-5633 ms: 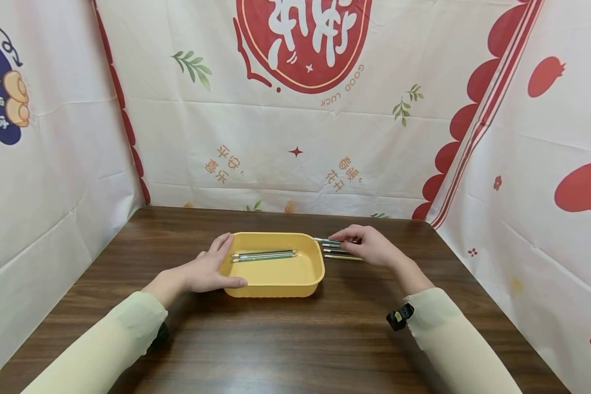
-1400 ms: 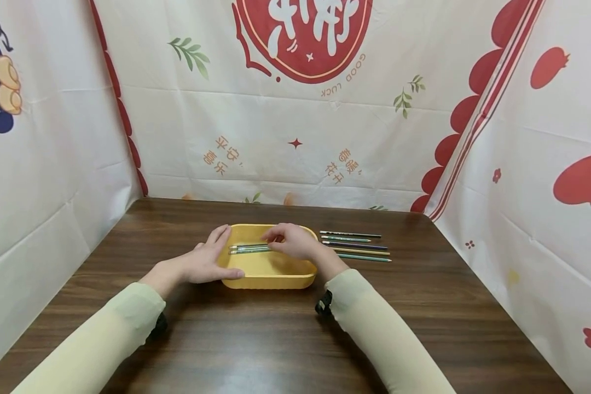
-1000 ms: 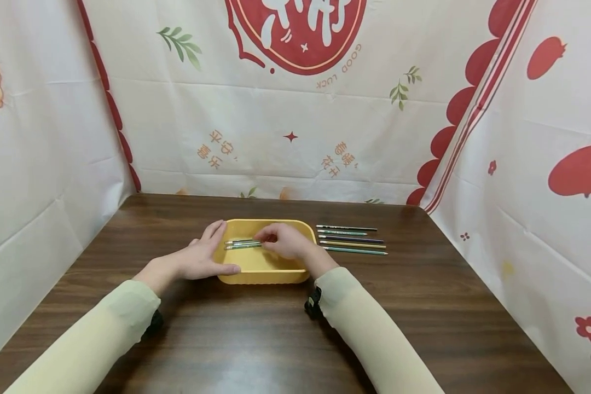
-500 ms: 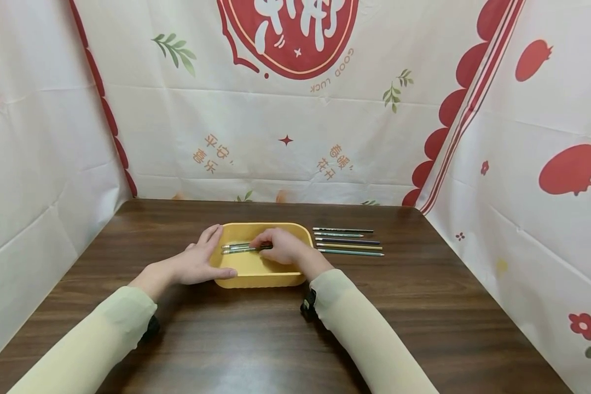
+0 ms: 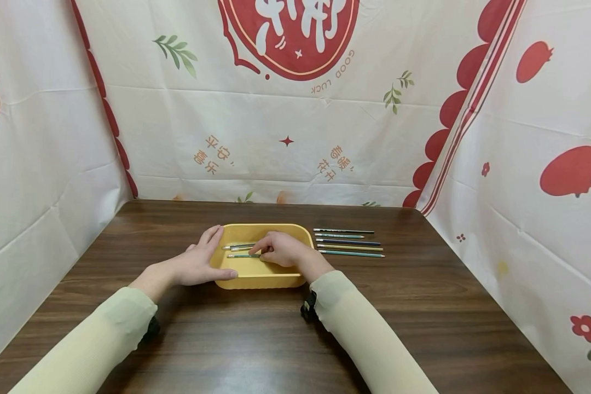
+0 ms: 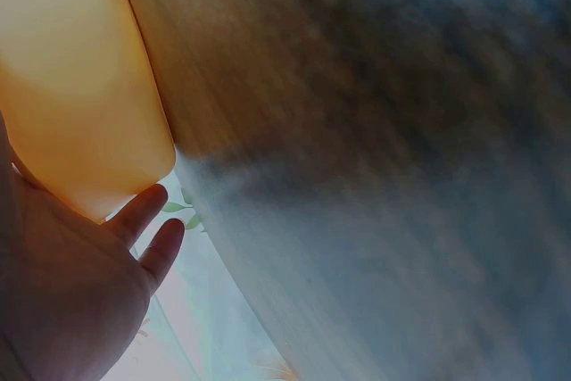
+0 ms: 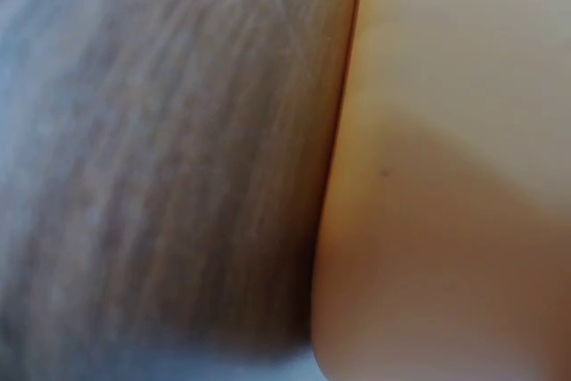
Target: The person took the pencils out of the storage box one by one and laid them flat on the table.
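A yellow rectangular plastic bin (image 5: 263, 281) stands on the brown table. My left hand (image 5: 189, 267) rests against its left end, thumb along the near rim and fingers stretched toward the far-left corner. In the left wrist view, two straight fingers of the left hand (image 6: 67, 278) show by the outer wall of the bin (image 6: 80, 86). My right hand (image 5: 283, 250) is inside the bin, pinching a green pencil (image 5: 238, 256) between thumb and index finger. Beyond it lie more pencils (image 5: 233, 248), their right ends hidden by the hand.
Right of the bin, several pencils lie roughly parallel on the table, among them a black one (image 5: 347, 231), a yellow one (image 5: 354, 248) and a green one (image 5: 354, 254). Printed white cloth (image 5: 285, 109) hangs behind and at both sides of the table (image 5: 256, 345).
My right hand has moved left from the pencils on the table into the bin. The green pencil now lies nearer me, apart from the others there. My left hand stays at the bin.
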`<state>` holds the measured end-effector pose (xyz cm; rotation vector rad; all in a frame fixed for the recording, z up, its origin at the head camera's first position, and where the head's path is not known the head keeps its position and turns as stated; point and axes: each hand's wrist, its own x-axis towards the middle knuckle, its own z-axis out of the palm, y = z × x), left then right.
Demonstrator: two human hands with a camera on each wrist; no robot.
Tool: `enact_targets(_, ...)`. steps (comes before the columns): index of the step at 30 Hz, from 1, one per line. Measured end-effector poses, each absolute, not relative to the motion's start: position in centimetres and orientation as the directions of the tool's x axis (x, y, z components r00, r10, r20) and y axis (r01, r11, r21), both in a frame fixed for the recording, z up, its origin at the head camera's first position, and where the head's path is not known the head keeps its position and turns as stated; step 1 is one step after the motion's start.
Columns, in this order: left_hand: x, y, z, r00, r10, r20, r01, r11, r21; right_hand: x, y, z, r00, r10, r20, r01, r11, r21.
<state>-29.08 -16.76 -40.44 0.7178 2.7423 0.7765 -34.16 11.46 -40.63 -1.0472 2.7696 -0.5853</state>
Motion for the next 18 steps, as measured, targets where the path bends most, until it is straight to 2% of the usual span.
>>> enact_targets(18,-29.03,-16.72,-40.50,-0.864,0.501,-0.055,0.399,0.746,0.534,-34.13,11.57,-40.69,-0.772,-0.635,0.037,-0.586,0.687,-0.431)
